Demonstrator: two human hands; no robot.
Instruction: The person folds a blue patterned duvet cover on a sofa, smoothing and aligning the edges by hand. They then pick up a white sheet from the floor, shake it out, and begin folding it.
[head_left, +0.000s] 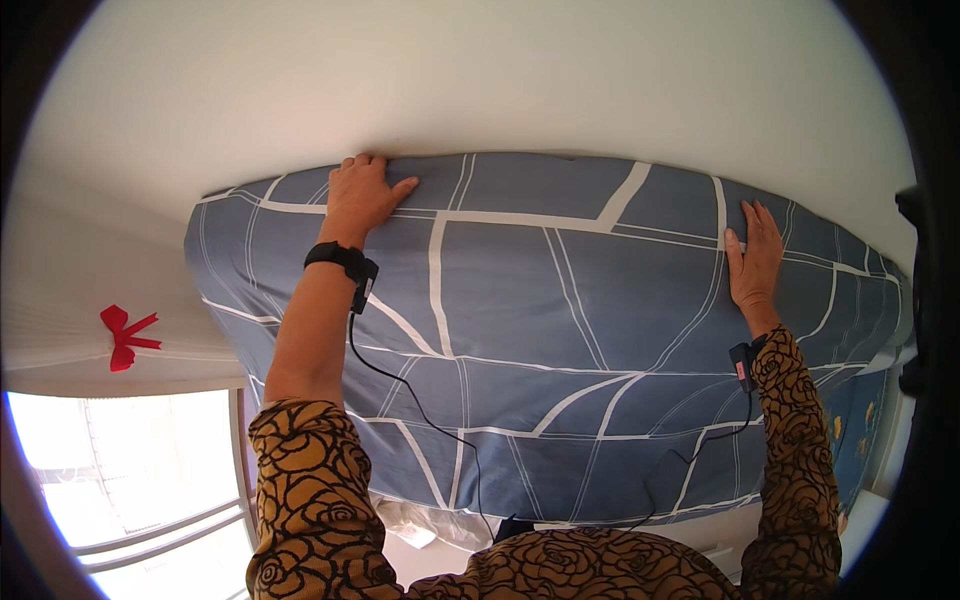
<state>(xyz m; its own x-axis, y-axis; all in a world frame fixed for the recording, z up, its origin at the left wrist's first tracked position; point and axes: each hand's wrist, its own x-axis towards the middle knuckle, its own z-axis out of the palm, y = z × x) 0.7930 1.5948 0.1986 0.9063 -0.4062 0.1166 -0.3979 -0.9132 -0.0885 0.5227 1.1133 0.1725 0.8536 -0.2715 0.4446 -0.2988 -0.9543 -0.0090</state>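
A large blue-grey fabric cover with a pattern of white lines (510, 300) lies spread before me, its far edge against a pale wall. My left hand (364, 191) rests on its far edge at left of centre, thumb apart from the fingers, the fingertips at the wall. Farther right, my right hand (756, 255) lies flat on the cover, a little short of that edge, with the thumb spread. Both wrists carry a strapped device with a black cable. What lies under the cover is hidden.
A pale wall (525, 75) runs behind the cover. At left are a white curtain (45, 330) with a red bow (127, 337) and a bright window (157, 457). Crumpled pale fabric (442, 521) shows below the near edge, and blue fabric with yellow flowers (851, 427) at right.
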